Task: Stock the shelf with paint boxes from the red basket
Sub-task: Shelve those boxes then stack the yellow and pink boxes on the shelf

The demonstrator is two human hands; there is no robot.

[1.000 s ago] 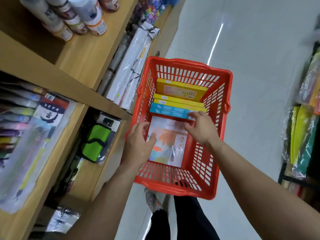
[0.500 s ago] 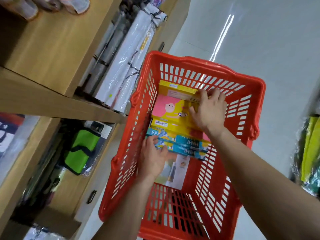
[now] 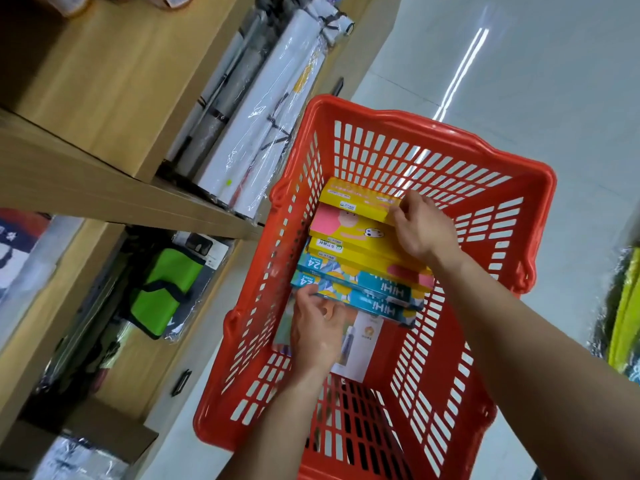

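The red basket [image 3: 485, 258] stands on the floor beside the wooden shelf [image 3: 86, 174]. Inside it a stack of paint boxes leans against the far wall: yellow boxes [image 3: 353, 230] on top, teal boxes [image 3: 374, 292] marked 24 beneath. My left hand [image 3: 317, 327] grips the near left corner of the lowest teal box. My right hand [image 3: 420, 230] holds the right end of the yellow boxes at the top. A flat white box [image 3: 360, 344] lies on the basket floor, partly under my left hand.
White wrapped rolls [image 3: 273, 119] lie on the middle shelf. A green and black pouch [image 3: 166, 289] sits on the lower shelf. Wrapped packs [image 3: 24, 258] fill the left shelf side. Yellow-green goods [image 3: 623, 306] hang at the right. The pale tiled floor [image 3: 519, 64] runs beyond the basket.
My head has moved closer to the basket. Both hands moved from the flat box on the basket floor onto the box stack, left at its near corner, right at its far end.
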